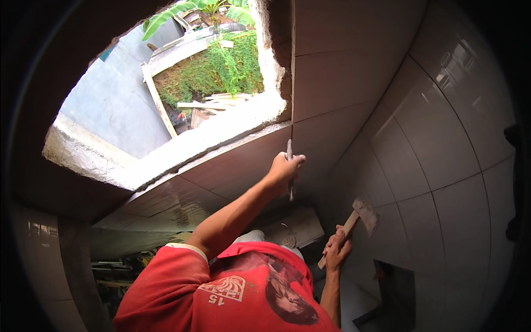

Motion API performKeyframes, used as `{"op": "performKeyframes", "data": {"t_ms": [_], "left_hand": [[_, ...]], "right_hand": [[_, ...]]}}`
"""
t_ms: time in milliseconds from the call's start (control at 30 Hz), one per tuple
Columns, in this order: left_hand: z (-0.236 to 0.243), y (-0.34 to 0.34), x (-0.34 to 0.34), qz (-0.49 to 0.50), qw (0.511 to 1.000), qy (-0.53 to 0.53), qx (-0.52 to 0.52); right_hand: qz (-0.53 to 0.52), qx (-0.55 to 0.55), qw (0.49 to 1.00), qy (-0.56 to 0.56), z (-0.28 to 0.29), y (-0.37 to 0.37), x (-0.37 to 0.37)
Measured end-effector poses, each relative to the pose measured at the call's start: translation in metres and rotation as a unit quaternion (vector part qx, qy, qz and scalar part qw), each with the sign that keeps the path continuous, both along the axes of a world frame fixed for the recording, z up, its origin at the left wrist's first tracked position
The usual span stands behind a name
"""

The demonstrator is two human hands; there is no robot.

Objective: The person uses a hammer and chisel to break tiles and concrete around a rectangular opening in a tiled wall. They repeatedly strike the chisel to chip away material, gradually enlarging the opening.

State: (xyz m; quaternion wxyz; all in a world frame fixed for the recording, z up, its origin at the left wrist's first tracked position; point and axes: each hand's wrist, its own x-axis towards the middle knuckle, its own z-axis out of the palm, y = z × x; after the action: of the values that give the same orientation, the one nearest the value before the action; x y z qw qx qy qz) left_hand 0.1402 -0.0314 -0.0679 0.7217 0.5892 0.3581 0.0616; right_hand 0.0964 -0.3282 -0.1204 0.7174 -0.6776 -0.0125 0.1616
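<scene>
Just under the wall hole (215, 133), at its rt. corner, L hand (285, 167) grips a thin rod (289, 147), long way up-down, nr. the tiles (332, 122). R hand (336, 250), lower & well apart, grips an axe-like tool (366, 214), head up.

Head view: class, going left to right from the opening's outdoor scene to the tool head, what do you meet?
Pale outdoor wall → green plants → left hand gripping a thin rod → right hand gripping a wooden handle → tool head.
</scene>
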Motion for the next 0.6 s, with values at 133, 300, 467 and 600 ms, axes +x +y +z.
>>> {"op": "performKeyframes", "data": {"t_ms": [133,300,467,600], "left_hand": [[0.019,0.005,0.001,0.026,0.974,-0.068,-0.212],[0.039,-0.015,-0.006,0.048,0.986,-0.11,-0.112],[0.059,-0.007,0.015,0.131,0.981,-0.14,0.035],[0.073,-0.003,0.029,0.13,0.972,-0.194,0.038]], "right_hand": [[0.01,0.0,1.0,-0.01,0.008,-0.003,0.004],[0.028,-0.025,0.998,-0.043,0.022,-0.001,0.012],[0.041,-0.007,0.997,-0.058,0.028,0.007,0.014],[0.049,-0.002,0.996,-0.078,0.031,0.016,0.014]]}}
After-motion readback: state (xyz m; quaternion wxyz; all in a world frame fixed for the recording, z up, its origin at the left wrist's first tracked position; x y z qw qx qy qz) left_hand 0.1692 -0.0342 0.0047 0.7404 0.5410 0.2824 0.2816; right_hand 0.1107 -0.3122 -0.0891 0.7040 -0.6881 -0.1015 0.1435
